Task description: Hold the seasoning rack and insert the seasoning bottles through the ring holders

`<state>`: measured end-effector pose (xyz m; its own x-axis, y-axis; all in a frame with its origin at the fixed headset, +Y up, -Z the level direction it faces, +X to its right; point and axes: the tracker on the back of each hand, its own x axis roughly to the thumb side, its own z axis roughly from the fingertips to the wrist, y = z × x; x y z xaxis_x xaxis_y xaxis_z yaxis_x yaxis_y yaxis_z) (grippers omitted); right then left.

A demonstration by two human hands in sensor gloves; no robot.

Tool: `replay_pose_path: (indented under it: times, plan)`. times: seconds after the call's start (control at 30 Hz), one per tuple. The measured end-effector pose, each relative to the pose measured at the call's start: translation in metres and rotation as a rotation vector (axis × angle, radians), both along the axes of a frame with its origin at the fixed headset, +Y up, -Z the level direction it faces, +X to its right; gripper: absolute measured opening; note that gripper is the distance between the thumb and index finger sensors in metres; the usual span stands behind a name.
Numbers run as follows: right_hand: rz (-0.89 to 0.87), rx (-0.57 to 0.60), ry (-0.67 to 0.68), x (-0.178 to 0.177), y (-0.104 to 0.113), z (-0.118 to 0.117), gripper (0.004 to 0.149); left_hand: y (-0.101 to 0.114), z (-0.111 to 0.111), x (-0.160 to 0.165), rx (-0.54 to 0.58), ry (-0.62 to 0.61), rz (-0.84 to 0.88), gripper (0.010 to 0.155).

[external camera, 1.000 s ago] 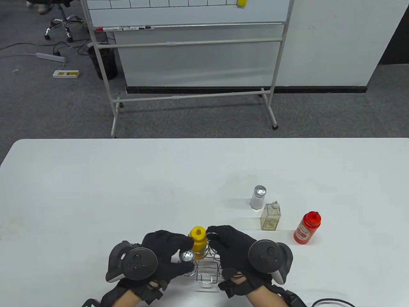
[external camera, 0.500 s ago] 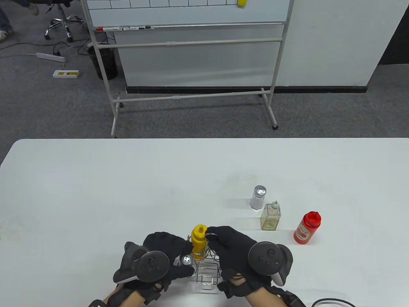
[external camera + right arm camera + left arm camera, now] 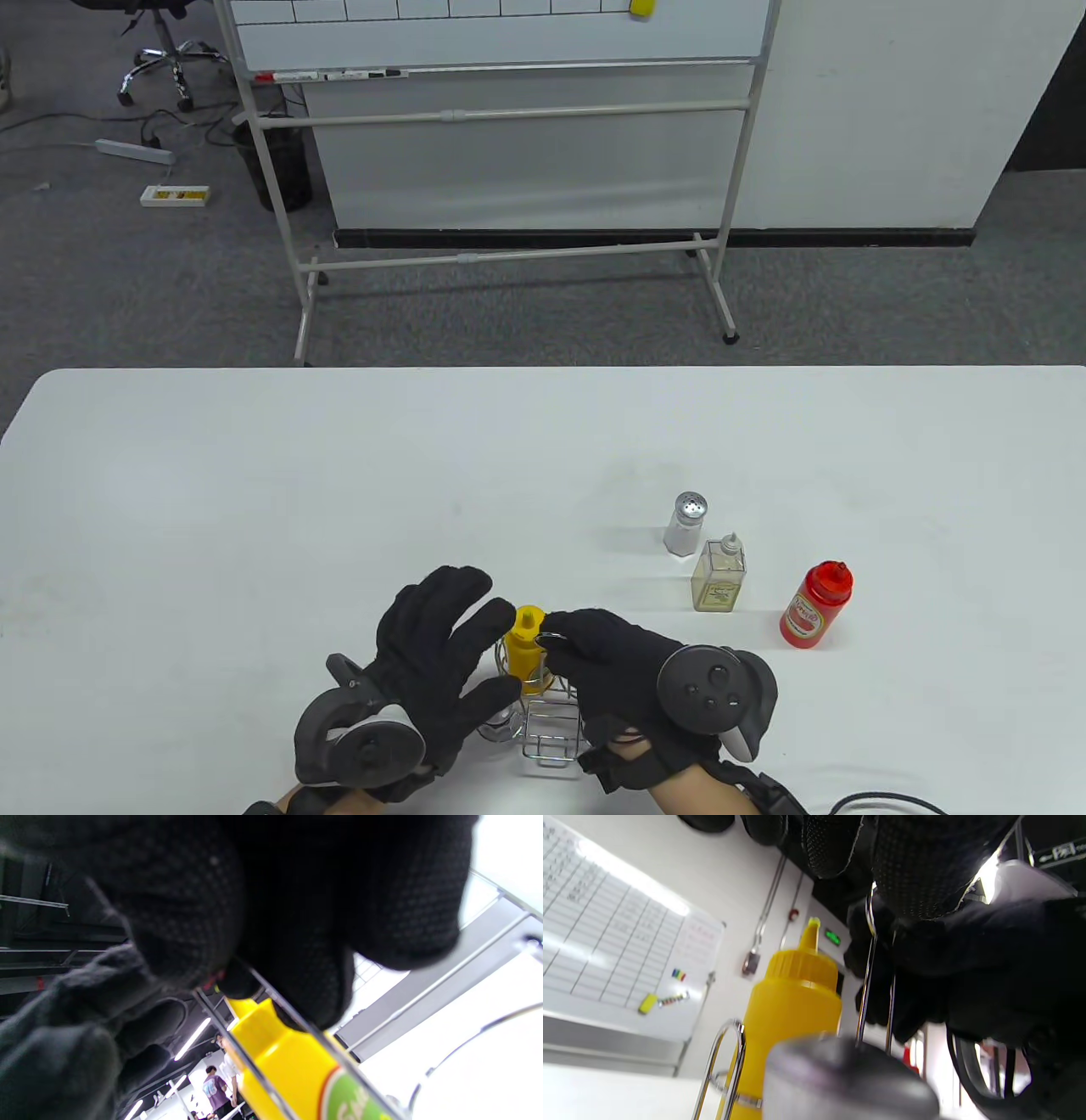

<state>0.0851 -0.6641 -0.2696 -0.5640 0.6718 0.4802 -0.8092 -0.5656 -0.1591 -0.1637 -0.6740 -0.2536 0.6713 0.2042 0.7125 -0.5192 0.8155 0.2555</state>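
Observation:
The wire seasoning rack [image 3: 553, 732] stands near the table's front edge. A yellow squeeze bottle [image 3: 526, 643] stands in its far ring, and also shows in the left wrist view [image 3: 793, 1014] and the right wrist view [image 3: 288, 1065]. A metal-topped shaker [image 3: 501, 723] sits in the left ring, mostly hidden under my left hand; its blurred top [image 3: 840, 1077] fills the wrist view's bottom. My left hand [image 3: 441, 654] is open with fingers spread and holds nothing. My right hand [image 3: 594, 658] pinches the rack's upright handle loop [image 3: 867, 984].
To the right stand a white salt shaker [image 3: 687, 524], a clear glass oil bottle [image 3: 719, 579] and a red ketchup bottle [image 3: 816, 604], all apart from the rack. A cable [image 3: 882, 800] lies at the front right edge.
My left hand has let go of the metal-topped shaker and spread its fingers open above it. The shaker now sits low in the rack. My right hand has kept its hold on the handle.

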Motion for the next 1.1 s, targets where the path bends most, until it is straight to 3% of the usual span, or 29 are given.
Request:
replay_pose_path:
  times: [0.13, 0.43, 1.1]
  plan:
    - [0.029, 0.026, 0.008, -0.005, 0.001, 0.003, 0.042, -0.011, -0.005, 0.007, -0.062, -0.038, -0.061, 0.084]
    - [0.087, 0.068, 0.024, -0.017, 0.000, 0.009, 0.043, -0.010, 0.002, 0.008, 0.034, -0.035, -0.018, 0.077]
    - [0.120, 0.130, 0.031, -0.030, 0.002, 0.019, 0.041, -0.009, 0.000, 0.004, 0.033, -0.022, 0.035, 0.046]
